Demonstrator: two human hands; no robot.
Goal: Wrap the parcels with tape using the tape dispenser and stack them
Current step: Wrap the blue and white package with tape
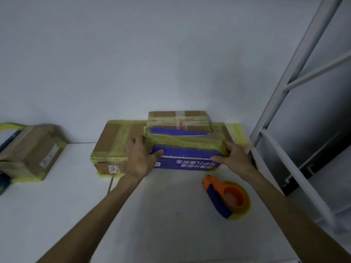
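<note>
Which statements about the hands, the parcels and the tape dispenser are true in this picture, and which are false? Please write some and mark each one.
1. The left hand and the right hand grip the blue parcel, one at each end. True.
2. The tape dispenser is in the right hand. False: it lies on the table beside the right forearm, and neither hand holds it.
3. The blue parcel has yellow tape across its top. True.
4. The brown parcel at the far left is stacked on the blue parcel. False: it stands alone at the left of the table, apart from the blue parcel.
</note>
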